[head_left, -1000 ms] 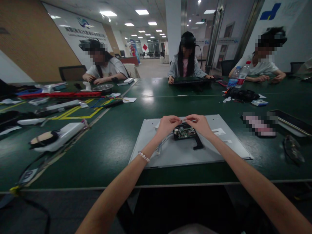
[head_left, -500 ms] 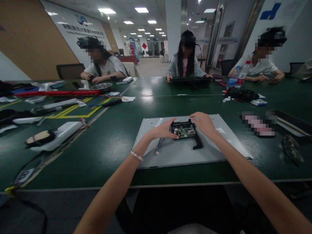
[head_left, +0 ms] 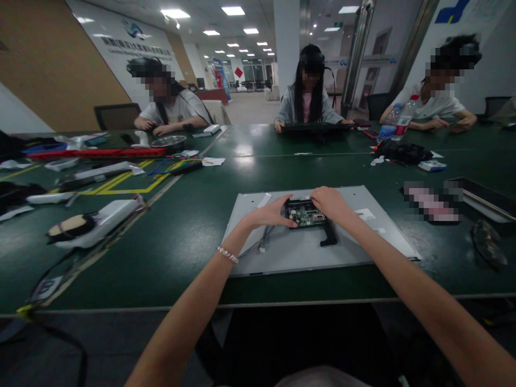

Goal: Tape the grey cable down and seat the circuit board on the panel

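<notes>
Fingertips of your right hand [head_left: 327, 202] hide at the far-right corner of the black plastic frame [head_left: 329, 234]; your left hand [head_left: 269, 214] spreads around its left end, both grips unclear. Inside sits a green circuit board [head_left: 305, 217]; beneath, a flat grey panel [head_left: 288, 259].

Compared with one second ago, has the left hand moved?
Yes: judged against the circuit board, the left hand has shifted left, from the board's far side to its left side.

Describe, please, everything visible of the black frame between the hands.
The black frame, plastic-looking, lies flat on a grey panel. It surrounds a green circuit board, and a bent arm extends from its near right corner. The left hand holds its left side; the right hand covers its far right corner.
</notes>
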### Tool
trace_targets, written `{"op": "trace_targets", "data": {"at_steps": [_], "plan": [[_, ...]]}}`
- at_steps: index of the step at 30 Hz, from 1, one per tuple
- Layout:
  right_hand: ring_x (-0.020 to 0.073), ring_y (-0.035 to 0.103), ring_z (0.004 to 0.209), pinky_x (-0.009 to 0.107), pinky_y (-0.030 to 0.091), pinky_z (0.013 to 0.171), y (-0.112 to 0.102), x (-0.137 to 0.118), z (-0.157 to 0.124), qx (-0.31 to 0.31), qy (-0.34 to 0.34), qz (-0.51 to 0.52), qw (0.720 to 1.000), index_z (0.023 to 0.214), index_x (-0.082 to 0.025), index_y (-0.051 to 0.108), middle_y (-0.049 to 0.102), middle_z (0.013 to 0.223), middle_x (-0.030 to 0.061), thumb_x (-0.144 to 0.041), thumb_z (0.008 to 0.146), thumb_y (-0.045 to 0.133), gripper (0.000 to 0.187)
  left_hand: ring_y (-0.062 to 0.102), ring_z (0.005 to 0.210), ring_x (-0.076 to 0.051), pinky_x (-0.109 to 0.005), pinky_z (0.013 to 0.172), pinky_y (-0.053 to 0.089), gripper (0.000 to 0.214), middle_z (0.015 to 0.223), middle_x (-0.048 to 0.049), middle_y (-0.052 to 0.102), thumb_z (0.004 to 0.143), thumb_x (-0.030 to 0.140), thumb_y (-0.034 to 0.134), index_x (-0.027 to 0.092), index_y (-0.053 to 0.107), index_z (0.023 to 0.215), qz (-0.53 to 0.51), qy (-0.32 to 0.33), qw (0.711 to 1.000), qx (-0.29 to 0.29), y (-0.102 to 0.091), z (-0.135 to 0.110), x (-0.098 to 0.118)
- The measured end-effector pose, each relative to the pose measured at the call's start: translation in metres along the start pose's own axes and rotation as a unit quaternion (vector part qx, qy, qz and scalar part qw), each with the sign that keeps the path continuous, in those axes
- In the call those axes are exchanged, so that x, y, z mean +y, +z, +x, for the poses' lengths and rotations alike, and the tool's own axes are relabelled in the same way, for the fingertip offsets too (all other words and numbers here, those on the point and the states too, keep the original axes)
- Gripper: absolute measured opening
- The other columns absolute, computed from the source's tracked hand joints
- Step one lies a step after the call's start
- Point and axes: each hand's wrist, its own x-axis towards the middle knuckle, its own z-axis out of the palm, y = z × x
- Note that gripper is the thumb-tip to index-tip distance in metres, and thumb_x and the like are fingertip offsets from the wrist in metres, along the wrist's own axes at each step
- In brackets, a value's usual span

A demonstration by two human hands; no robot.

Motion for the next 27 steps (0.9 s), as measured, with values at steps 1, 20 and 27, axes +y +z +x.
{"op": "trace_targets", "data": {"at_steps": [1, 20, 27], "plan": [[0.0260, 0.066, 0.100, 0.032, 0.048, 0.085, 0.001, 0.001, 0.000, 0.001, 0.002, 0.011, 1.000, 0.099, -0.016, 0.074, 0.074, 0.103, 0.0146, -0.015, 0.094, 0.049, 0.026, 0.036, 0.141, -0.033, -0.045, 0.117, 0.028, 0.108, 0.155, -0.0188, 0.034, 0.065, 0.049, 0.075, 0.013, 0.025, 0.154, 0.001, 0.003, 1.000, -0.001, 0.000, 0.000, -0.001], [0.0229, 0.065, 0.108, 0.031, 0.045, 0.097, 0.014, 0.014, 0.002, 0.017, 0.018, 0.121, 0.992, 0.107, -0.016, 0.074, 0.073, 0.112, 0.0102, -0.014, 0.087, 0.053, 0.029, 0.035, 0.142, -0.035, -0.047, 0.117, 0.029, 0.110, 0.156, -0.0195, 0.032, 0.064, 0.052, 0.075, 0.013, 0.025, 0.154, 0.001, -0.014, 1.000, -0.006, 0.000, -0.001, 0.003], [0.0225, 0.065, 0.109, 0.032, 0.045, 0.099, 0.017, 0.015, 0.004, 0.039, 0.017, 0.165, 0.985, 0.105, -0.017, 0.075, 0.074, 0.111, 0.0095, -0.012, 0.087, 0.054, 0.028, 0.035, 0.141, -0.036, -0.048, 0.117, 0.028, 0.111, 0.155, -0.0197, 0.033, 0.063, 0.052, 0.077, 0.014, 0.026, 0.153, -0.013, -0.019, 1.000, 0.002, -0.001, -0.001, 0.001]]}}
